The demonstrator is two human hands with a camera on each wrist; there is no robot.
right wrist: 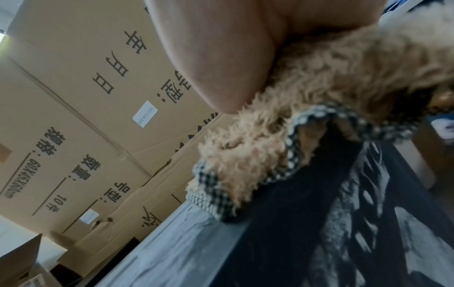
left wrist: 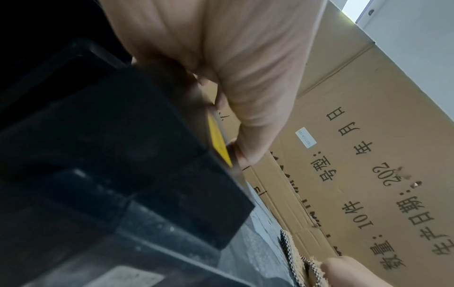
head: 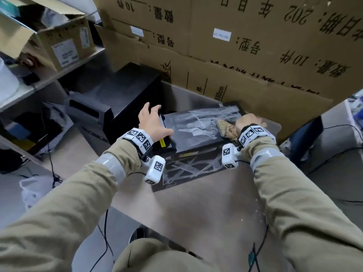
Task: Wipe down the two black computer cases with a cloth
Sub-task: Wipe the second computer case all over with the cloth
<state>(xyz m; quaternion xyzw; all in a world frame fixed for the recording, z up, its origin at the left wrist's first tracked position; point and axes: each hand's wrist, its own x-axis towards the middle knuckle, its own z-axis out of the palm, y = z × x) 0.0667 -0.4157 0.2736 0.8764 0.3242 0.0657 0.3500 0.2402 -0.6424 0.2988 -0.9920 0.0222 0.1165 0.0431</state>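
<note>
Right hand (head: 247, 122): laid palm-down on the cloth (head: 225, 128), which is pressed to the top of the near case (head: 198, 132); its fingers are hidden past the knuckles in the head view, so their curl cannot be told.
Left hand (head: 152, 119): fingers spread and fairly straight, set over the left end of the near case; in the left wrist view the fingertips (left wrist: 239, 153) are seen touching the edge by a yellow label (left wrist: 218, 139).
Cloth: tan and fleecy with a checked border, bunched at the right part of the case top.
Near case: lying on the desk (head: 196, 211), its top streaked with pale dust.
Far case (head: 125, 95): left of and behind the near one, blurred.
Behind: stacked cartons (head: 235, 46).
</note>
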